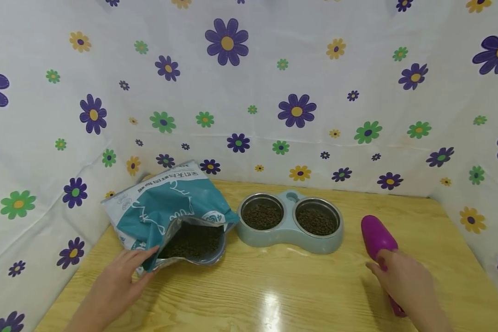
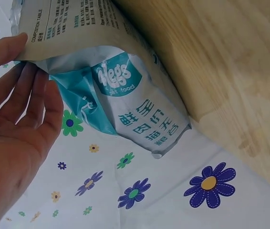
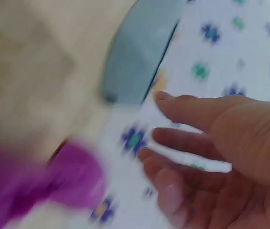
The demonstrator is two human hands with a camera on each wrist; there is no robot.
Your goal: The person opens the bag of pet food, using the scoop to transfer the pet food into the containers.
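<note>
My left hand (image 1: 118, 281) pinches the rim of an open teal-and-white pet food bag (image 1: 207, 196), thumb and fingers on either side of its edge. The bag leans on its side, its mouth toward me, with brown kibble (image 1: 195, 244) inside. In the left wrist view the bag's lettered panel (image 2: 118, 76) shows. At the right, my right hand (image 1: 408, 279) is over a purple scoop (image 1: 377, 237), hiding part of its handle. The right wrist view shows that hand (image 3: 206, 157) with fingers loosely bent and nothing between them, the scoop (image 3: 75, 179) apart from them and blurred.
A pale blue double feeder (image 1: 288, 235) stands mid-table between bag and scoop, with kibble in both metal bowls (image 1: 262, 216). The wooden table (image 1: 307, 295) meets a flower-patterned cloth (image 1: 257, 92) at the back and sides.
</note>
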